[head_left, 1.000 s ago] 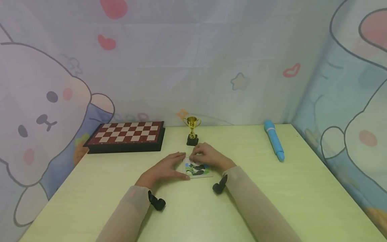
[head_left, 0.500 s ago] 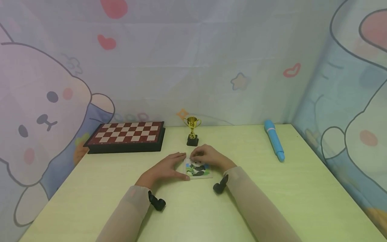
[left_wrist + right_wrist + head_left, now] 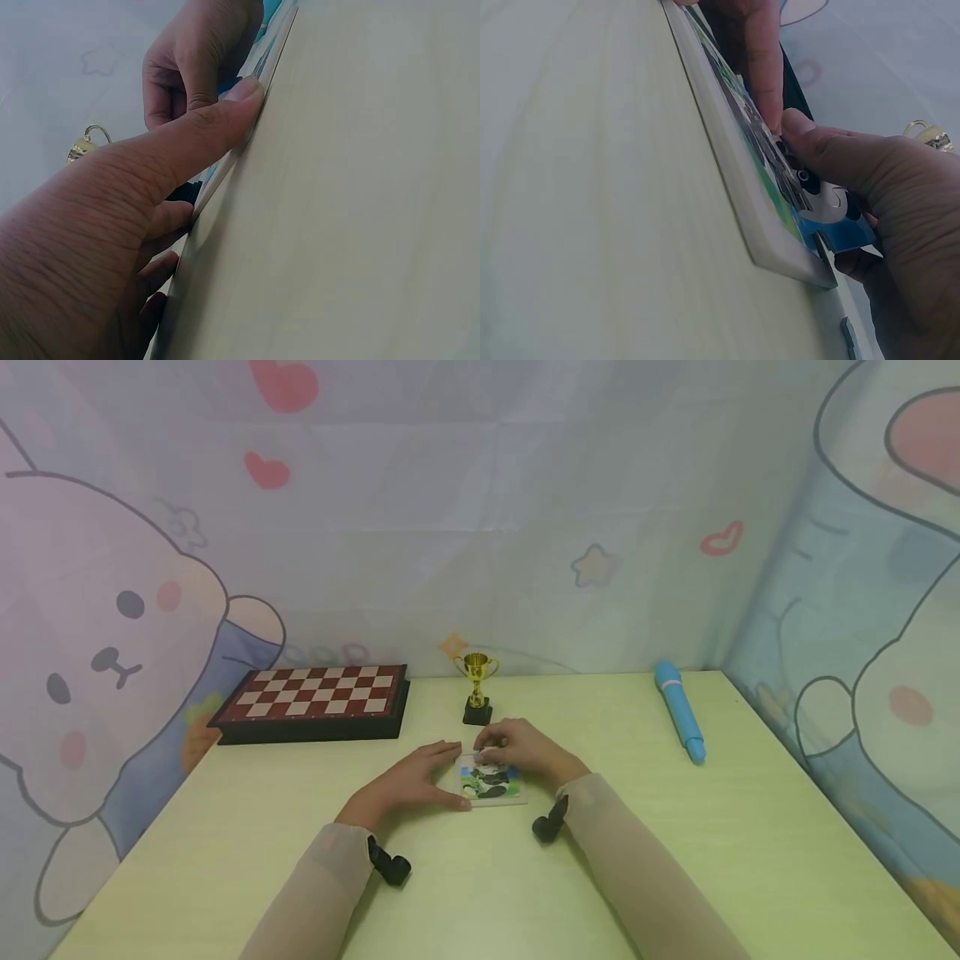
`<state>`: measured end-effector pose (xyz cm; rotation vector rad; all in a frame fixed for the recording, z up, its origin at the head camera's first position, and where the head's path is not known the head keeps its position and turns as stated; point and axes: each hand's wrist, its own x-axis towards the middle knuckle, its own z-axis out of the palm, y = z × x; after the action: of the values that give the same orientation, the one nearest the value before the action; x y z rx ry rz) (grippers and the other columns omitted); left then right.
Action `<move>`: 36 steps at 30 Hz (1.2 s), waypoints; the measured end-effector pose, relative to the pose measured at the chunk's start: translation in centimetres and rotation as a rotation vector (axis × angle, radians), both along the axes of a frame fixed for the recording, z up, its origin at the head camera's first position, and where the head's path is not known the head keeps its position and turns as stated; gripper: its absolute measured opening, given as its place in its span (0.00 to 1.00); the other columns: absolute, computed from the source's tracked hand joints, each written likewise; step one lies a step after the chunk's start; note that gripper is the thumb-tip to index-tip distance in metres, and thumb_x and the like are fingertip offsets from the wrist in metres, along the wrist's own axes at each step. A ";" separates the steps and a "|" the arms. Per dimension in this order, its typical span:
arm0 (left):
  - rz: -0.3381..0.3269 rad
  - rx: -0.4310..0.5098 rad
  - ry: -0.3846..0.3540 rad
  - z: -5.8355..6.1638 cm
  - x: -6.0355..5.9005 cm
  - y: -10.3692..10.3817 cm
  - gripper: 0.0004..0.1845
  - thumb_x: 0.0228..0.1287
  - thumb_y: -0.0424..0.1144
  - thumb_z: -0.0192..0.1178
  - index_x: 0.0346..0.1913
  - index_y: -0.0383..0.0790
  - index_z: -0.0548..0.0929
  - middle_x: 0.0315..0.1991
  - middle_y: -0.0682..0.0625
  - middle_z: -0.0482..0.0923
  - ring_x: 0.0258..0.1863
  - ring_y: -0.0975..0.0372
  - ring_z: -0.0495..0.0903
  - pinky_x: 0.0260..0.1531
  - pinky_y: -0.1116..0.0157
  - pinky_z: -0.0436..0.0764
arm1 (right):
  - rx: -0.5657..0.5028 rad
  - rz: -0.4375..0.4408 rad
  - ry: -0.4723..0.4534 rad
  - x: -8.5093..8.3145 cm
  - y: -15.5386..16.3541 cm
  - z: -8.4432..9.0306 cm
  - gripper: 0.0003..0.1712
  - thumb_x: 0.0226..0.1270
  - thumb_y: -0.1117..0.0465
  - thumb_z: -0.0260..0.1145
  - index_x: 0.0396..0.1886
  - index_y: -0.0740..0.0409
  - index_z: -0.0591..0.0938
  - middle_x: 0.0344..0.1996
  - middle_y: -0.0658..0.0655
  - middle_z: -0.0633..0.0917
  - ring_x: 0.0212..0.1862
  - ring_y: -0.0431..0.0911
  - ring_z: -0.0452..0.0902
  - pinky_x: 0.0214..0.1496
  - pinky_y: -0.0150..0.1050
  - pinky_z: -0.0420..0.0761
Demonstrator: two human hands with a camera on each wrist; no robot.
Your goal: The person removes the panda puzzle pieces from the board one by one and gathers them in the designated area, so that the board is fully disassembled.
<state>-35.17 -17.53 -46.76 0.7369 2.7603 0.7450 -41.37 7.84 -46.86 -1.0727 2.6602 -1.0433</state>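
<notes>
A small square panda jigsaw puzzle [image 3: 489, 785] lies on the table in a pale frame [image 3: 733, 180]. My left hand [image 3: 405, 783] spreads along the puzzle's left side. Its thumb rests on the near left corner and its fingers reach the far left corner. At the puzzle's far edge, my right hand [image 3: 525, 748] pinches a puzzle piece [image 3: 826, 204] printed with a panda's face and blue background. In the right wrist view, that piece stands tilted up from the picture, with my left forefinger close by its edge. My right fingers hide part of it in the head view.
A gold trophy [image 3: 477, 687] on a black base stands just behind the puzzle. A red-and-white chessboard box [image 3: 315, 702] lies at the back left, and a blue toy microphone [image 3: 681, 713] at the back right. A printed curtain [image 3: 525, 485] encloses the table [image 3: 675, 843].
My right hand has shifted slightly right at the puzzle's far edge, still pinching the piece. The left hand keeps its place. The head view has tilted up a little.
</notes>
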 end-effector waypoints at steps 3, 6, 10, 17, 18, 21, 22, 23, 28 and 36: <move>-0.002 -0.003 0.000 0.0 0.0 0.0 0.59 0.47 0.73 0.69 0.79 0.50 0.61 0.80 0.51 0.53 0.79 0.52 0.49 0.73 0.44 0.55 | 0.028 0.011 0.023 0.1 0.0 0.1 0.12 0.65 0.50 0.73 0.46 0.45 0.87 0.44 0.41 0.85 0.47 0.41 0.76 0.53 0.43 0.77; -0.002 -0.006 -0.002 0.1 -0.1 -0.1 0.59 0.47 0.74 0.69 0.79 0.51 0.60 0.80 0.51 0.53 0.79 0.52 0.48 0.73 0.44 0.55 | 0.044 0.029 0.028 0.2 0.0 0.3 0.15 0.64 0.51 0.74 0.48 0.47 0.87 0.43 0.41 0.86 0.47 0.41 0.78 0.54 0.43 0.78; 0.001 -0.008 0.002 0.2 -0.1 -0.1 0.58 0.48 0.73 0.69 0.79 0.51 0.60 0.80 0.51 0.53 0.79 0.51 0.48 0.73 0.44 0.55 | 0.060 0.031 0.022 0.4 -0.1 0.8 0.12 0.64 0.50 0.74 0.44 0.47 0.87 0.38 0.40 0.86 0.42 0.40 0.78 0.50 0.40 0.78; 0.003 -0.003 0.003 0.2 0.2 0.0 0.58 0.48 0.72 0.69 0.79 0.50 0.61 0.80 0.50 0.53 0.79 0.51 0.49 0.73 0.44 0.54 | 0.097 0.013 0.051 0.6 0.1 1.1 0.07 0.66 0.48 0.72 0.38 0.43 0.87 0.32 0.37 0.85 0.35 0.37 0.77 0.43 0.35 0.78; 0.001 0.000 0.004 0.2 0.2 0.1 0.58 0.48 0.72 0.69 0.79 0.50 0.61 0.79 0.50 0.53 0.79 0.51 0.49 0.73 0.44 0.54 | 0.094 0.012 0.050 0.6 0.1 1.2 0.07 0.66 0.48 0.72 0.38 0.43 0.88 0.32 0.38 0.85 0.35 0.37 0.77 0.43 0.35 0.78; -0.002 -0.001 0.003 0.1 0.2 0.1 0.58 0.48 0.73 0.69 0.79 0.50 0.61 0.79 0.50 0.53 0.79 0.51 0.49 0.73 0.44 0.55 | 0.095 0.022 0.056 0.6 0.2 1.2 0.07 0.69 0.49 0.70 0.39 0.44 0.89 0.34 0.39 0.86 0.37 0.38 0.78 0.45 0.37 0.79; -0.002 0.001 0.001 0.1 0.3 0.0 0.58 0.48 0.72 0.70 0.79 0.50 0.61 0.79 0.50 0.53 0.79 0.51 0.49 0.73 0.44 0.55 | 0.096 0.028 0.058 0.7 0.3 1.3 0.08 0.70 0.50 0.69 0.40 0.45 0.89 0.35 0.40 0.86 0.39 0.38 0.78 0.47 0.38 0.79; 0.000 -0.002 0.002 0.1 0.3 0.0 0.58 0.47 0.73 0.69 0.79 0.50 0.61 0.79 0.50 0.53 0.79 0.51 0.49 0.73 0.44 0.55 | 0.094 0.035 0.060 0.7 0.3 1.3 0.08 0.71 0.50 0.68 0.40 0.46 0.90 0.36 0.41 0.86 0.41 0.39 0.78 0.49 0.40 0.78; -0.005 -0.021 0.014 0.0 0.1 0.0 0.59 0.47 0.75 0.67 0.79 0.50 0.60 0.80 0.51 0.53 0.79 0.52 0.49 0.73 0.45 0.56 | 0.075 -0.008 0.034 0.5 0.7 1.5 0.09 0.73 0.48 0.66 0.41 0.43 0.90 0.39 0.40 0.85 0.46 0.41 0.74 0.52 0.43 0.76; 0.004 -0.014 0.010 0.1 0.3 -0.1 0.59 0.47 0.75 0.68 0.79 0.51 0.60 0.79 0.53 0.53 0.79 0.54 0.48 0.74 0.46 0.54 | -0.043 -0.061 -0.054 -0.1 3.6 1.7 0.11 0.72 0.47 0.66 0.44 0.45 0.89 0.40 0.43 0.87 0.44 0.42 0.80 0.49 0.44 0.80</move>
<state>-34.88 -17.65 -46.65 0.7345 2.7740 0.7246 -41.49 11.43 -45.14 -0.9615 2.6551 -1.1293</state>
